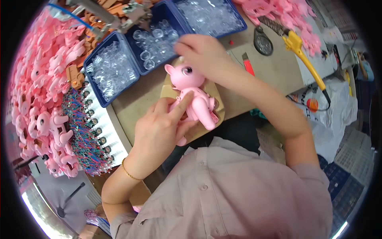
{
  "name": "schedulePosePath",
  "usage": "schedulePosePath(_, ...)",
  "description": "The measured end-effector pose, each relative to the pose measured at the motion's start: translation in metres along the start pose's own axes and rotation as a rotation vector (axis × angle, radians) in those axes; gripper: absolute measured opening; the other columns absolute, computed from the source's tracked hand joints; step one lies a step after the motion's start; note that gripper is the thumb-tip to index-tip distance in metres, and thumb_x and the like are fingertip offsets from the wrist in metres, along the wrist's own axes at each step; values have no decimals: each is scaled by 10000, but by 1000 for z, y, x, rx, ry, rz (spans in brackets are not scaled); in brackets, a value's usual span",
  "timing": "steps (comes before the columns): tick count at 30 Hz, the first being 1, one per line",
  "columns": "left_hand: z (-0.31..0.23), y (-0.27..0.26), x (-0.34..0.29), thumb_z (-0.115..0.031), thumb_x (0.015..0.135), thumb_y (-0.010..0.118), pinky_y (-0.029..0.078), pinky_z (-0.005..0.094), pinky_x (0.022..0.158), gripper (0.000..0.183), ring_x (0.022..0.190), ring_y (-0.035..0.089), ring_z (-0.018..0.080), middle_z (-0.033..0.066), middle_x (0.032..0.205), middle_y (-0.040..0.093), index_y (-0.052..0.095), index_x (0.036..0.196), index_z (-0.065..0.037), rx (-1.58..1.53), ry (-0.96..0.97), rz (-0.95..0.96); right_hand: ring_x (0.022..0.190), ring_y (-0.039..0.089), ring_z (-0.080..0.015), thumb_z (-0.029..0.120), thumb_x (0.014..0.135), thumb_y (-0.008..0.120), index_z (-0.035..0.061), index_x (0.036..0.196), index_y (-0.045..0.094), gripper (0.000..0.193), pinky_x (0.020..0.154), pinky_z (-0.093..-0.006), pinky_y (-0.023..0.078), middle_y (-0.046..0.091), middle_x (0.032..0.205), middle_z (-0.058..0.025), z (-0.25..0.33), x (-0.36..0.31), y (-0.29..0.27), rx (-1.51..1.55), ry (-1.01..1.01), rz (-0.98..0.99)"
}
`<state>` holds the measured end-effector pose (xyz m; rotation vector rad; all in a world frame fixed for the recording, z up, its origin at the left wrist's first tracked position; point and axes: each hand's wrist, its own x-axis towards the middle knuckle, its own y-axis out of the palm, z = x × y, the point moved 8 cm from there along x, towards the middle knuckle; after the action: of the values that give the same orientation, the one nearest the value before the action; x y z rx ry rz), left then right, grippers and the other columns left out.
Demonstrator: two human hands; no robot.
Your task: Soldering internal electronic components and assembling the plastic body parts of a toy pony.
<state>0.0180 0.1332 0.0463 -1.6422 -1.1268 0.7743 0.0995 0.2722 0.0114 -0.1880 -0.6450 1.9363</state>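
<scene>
Pink toy [201,106]: smooth, rounded plastic clasped by left hand [157,125]; right hand [209,53], grip unclear

The left hand [157,125] holds a pink toy animal [189,78] at center frame, the right hand [205,53] beside its head near a blue tray [172,16] of clear parts [159,40]. Pink pieces [34,63] crowd the far left.

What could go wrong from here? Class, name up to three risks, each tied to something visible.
The toy could slip on its yellow pad if the left hand eases off. The right hand, close to the middle tray, might scatter clear parts. The right forearm could brush the red tool beside it.
</scene>
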Motion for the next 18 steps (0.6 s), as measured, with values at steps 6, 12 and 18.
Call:
schedulePosePath(6,12,0,-7,-294,758,705,491,361,740,540,873,602,286,122,981,596,532,1177,0,-199,-109,16,806,557,-285,322,815,625,-9,996,634,377,727,-373,437,555,838,-152,6,-52,-12,-231,-21,168)
schedulePosePath(12,-13,-5,-33,-254,738,738,473,382,820,590,977,556,332,175,1098,553,500,1183,51,-147,-31,-192,1017,551,-279,278,697,770,-24,1200,526,636,892,-362,431,546,1109,-155,24,-66,-11,90,51,130)
schedulePosePath(18,3,12,-51,-235,650,824,470,342,905,576,1072,569,260,129,1174,565,573,1116,-6,-728,-226,244,1126,507,-296,296,614,857,4,1208,499,753,950,-393,411,534,1151,-170,95,-108,-12,166,-349,307)
